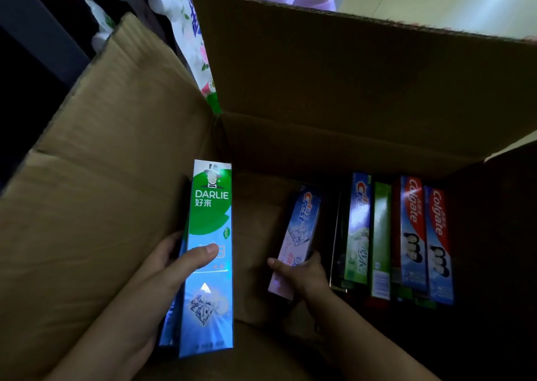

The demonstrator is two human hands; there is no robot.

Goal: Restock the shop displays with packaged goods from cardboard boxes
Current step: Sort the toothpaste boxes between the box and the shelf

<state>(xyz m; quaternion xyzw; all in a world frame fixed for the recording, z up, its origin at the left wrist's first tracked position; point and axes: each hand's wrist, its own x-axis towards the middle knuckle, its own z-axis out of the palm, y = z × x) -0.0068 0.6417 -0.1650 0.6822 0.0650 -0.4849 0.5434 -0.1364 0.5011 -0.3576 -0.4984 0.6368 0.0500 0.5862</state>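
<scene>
I look down into an open cardboard box [334, 136]. My left hand [174, 267] grips a green and blue Darlie toothpaste carton [210, 220], thumb across its front, with further cartons stacked behind it. My right hand [299, 273] is curled round the lower end of a pink and blue Crest carton [299, 229] that leans inside the box. To the right, several toothpaste cartons stand on edge in a row: a Crest carton [359, 226], a green one [381, 235] and two Colgate cartons [425, 235].
The box flaps stand up at the left [96, 177] and at the back. Flowery refill pouches with white caps [191, 31] and pink packs sit beyond the box at the top. Pale floor [465, 0] shows at the top right.
</scene>
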